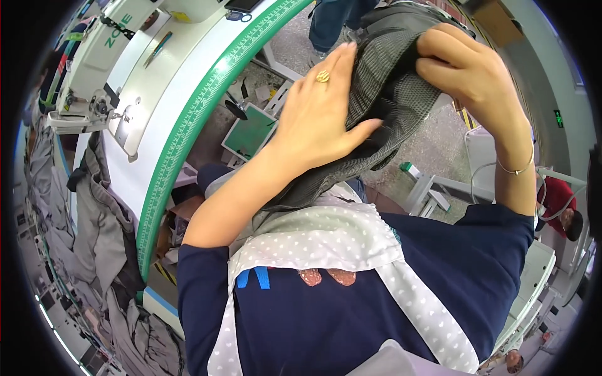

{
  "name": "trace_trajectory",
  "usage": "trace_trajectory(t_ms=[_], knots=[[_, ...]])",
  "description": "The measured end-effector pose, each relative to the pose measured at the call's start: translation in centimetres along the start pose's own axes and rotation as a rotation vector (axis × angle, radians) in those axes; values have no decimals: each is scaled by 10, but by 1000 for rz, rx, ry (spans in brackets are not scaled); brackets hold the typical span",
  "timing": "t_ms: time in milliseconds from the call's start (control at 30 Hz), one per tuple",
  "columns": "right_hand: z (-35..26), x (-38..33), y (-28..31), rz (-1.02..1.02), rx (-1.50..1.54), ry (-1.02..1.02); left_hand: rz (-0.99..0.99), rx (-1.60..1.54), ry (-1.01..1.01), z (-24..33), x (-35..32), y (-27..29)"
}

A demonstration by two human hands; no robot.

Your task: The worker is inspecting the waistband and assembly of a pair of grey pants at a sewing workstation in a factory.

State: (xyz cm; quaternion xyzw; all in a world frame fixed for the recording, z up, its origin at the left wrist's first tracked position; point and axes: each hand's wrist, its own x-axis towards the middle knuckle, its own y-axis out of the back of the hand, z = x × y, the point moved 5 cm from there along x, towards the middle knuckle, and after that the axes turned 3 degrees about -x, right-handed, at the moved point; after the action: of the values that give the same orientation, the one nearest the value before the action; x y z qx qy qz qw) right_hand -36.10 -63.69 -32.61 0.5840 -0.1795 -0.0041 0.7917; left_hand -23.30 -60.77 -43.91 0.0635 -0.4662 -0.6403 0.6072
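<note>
A dark grey, finely striped garment (373,78) is bunched up in front of me, hanging over my lap. My left hand (316,122) lies against its left side, fingers stretched out together and thumb apart; a gold ring is on one finger. At the upper right, my right hand (470,72) is closed, its curled fingers gripping the garment's edge. Between the hands the cloth folds open, showing a darker inside. Its lower part drapes down to my polka-dot apron (313,235).
On my left, a sewing machine (94,69) stands on a white table (188,81) edged with a green measuring strip (182,128). Tweezers (158,47) and scissors (238,17) lie there. Grey garments (103,225) are heaped beyond it. A pedal (249,131) is below. Another person (558,203) is at right.
</note>
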Motion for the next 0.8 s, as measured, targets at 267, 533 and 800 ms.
trace_trajectory(t_ms=[267,533,800], knots=[[35,-43,-28,-3,4,-197,167,412,62,-74,27,103],[48,-45,-81,27,179,-290,-24,-17,261,-94,31,127],[31,-2,-162,101,413,-539,-136,6,296,-89,55,111]])
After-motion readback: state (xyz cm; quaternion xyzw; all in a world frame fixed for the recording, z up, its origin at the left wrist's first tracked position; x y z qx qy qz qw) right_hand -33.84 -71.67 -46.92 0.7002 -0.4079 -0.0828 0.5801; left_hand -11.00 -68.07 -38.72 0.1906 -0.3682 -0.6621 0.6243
